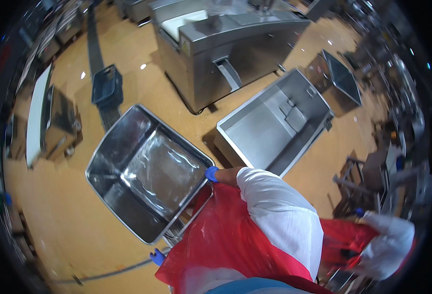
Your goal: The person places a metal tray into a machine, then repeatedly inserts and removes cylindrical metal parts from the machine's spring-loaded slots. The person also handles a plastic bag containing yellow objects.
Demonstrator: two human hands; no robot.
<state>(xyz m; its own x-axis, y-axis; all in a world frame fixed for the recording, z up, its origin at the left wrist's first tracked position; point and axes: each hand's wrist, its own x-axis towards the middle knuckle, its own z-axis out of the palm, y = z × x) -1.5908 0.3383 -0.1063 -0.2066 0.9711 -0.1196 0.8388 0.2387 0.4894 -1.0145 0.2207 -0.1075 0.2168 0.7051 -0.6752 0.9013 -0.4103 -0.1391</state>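
My right hand (212, 174), in a blue glove at the end of a white sleeve, grips the near right rim of a large steel tub cart (109, 183). The tub is tilted and holds a clear plastic liner (163, 172) on its bottom. My left hand (157, 256), also blue-gloved, shows only partly past my red apron (226, 240), low beside the tub's near corner and its bar frame (179, 230). Its fingers are mostly hidden, so its grip is unclear.
A second steel tub (275, 125) stands open to the right. Behind it is a large steel machine (226, 54). A dark crate (107, 85) sits on the tan floor at the left. A white sleeve (390, 240) with red apron shows at the lower right.
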